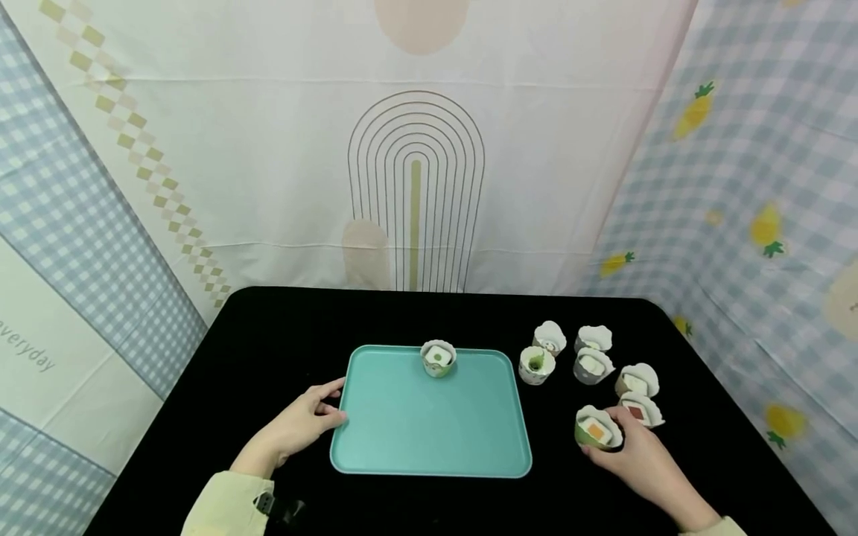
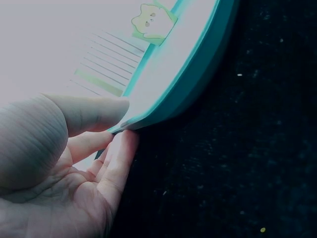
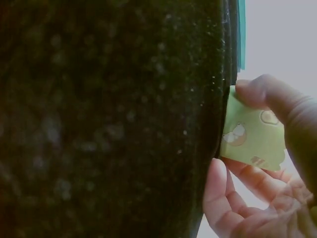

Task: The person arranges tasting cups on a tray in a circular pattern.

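Note:
A turquoise tray point(image 1: 429, 439) lies on the black table. My left hand point(image 1: 295, 428) holds its left edge, with the thumb point(image 2: 101, 113) on the rim and the other fingers beside it. On the tray's back edge area stands a paper baking cup point(image 1: 439, 360) with a white piece marked by a green dot; its cartoon animal print shows in the left wrist view. To the right of the tray, my right hand point(image 1: 640, 458) grips a green paper baking cup point(image 1: 585, 434), thumb on one side and fingers on the other. Inside sits a white piece with an orange square point(image 1: 596, 430).
Several more paper baking cups stand right of the tray: a pair at the tray's side point(image 1: 537, 376), a pair further right point(image 1: 593, 376), and a pair point(image 1: 635, 381) close by my right hand. Patterned cloth point(image 1: 288, 164) hangs behind the table point(image 1: 295, 320) and along both sides.

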Demonstrator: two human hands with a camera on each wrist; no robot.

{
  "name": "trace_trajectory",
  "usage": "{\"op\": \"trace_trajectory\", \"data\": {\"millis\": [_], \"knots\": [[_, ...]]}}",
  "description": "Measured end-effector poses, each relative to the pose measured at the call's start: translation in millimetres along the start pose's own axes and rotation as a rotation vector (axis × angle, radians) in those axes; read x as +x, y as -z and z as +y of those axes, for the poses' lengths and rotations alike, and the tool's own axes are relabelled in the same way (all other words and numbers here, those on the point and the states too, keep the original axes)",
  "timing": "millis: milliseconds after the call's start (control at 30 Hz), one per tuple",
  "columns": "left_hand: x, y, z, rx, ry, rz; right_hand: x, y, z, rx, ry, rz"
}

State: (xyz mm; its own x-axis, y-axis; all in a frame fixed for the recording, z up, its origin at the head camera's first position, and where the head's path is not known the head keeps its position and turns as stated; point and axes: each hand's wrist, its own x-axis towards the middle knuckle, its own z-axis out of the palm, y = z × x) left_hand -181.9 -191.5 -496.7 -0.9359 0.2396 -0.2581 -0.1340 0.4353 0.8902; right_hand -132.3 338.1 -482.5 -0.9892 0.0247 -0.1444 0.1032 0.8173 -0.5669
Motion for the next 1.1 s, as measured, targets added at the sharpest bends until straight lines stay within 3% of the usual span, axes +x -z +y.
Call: {"op": "trace_trajectory", "data": {"millis": [200,367,500,833,1100], "knots": [[1.6,-0.7,1.0,-0.009,-0.002,-0.004,-1.6,0,-2,-0.008,0.032,0.025],[0.5,-0.5,0.4,0.013,0.012,0.036,5.1,4,-16,0.036,0.128,0.037],[0.3,-1.9,0.6,0.021,-0.001,0.054,13.0,7,-29,0.075,0.150,0.024],[-2.1,-4.1,1.4,0.028,-0.004,0.063,34.8,-12,-62,0.128,0.212,-0.007],[-3.9,-5.7,0.0,0.042,-0.019,0.083,53.7,-34,-88,0.228,0.226,-0.154]]}}
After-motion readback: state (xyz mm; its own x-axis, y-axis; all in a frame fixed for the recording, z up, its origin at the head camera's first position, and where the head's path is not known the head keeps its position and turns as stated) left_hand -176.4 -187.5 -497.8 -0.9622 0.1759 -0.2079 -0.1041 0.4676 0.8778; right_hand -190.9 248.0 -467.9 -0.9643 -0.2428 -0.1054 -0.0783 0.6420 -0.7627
